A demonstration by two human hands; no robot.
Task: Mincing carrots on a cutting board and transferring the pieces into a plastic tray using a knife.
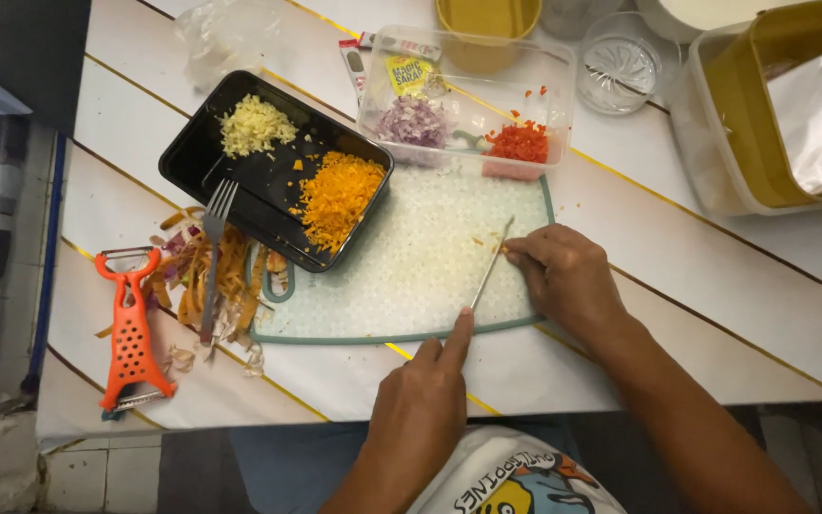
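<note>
White tabletop (715, 314) with thin gold stripes carries a pale speckled cutting board (411, 266). Nearest, the left hand (420, 409) is clamped on a knife (490, 265), forefinger along its spine. Just beyond, the right hand (563, 276) lies curled, fingertips touching the blade's tip. Farther off sit a black tray (240, 171) of chopped bits and a clear tub (468, 100); an orange peeler (130, 328) lies left.

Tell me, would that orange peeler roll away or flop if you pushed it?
The orange peeler lies flat on the table, so it would probably slide, not roll. It looks like hard plastic, likely stiff and fairly light. Its metal blade end could nick fingers.
</note>
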